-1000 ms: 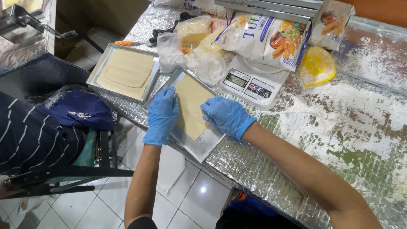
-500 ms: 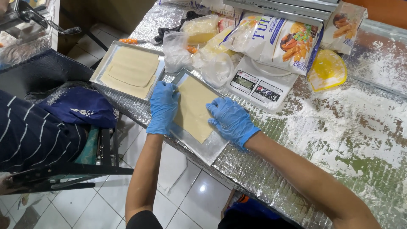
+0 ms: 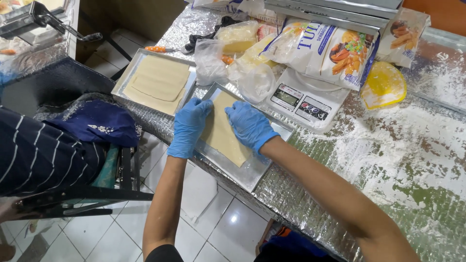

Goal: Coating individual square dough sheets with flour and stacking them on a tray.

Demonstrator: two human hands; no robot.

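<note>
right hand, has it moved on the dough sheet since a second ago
Yes. The right hand has slid from the near right part of the dough sheet toward the tray's far end, nearer the scale.

dough sheet partly under hands, flour bag overlapping scale

Matt pale dough sheet on dull metal tray, foil-covered table

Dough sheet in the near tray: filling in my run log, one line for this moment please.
left hand: flat on dough sheet | right hand: flat on it | near tray: at table edge
</note>
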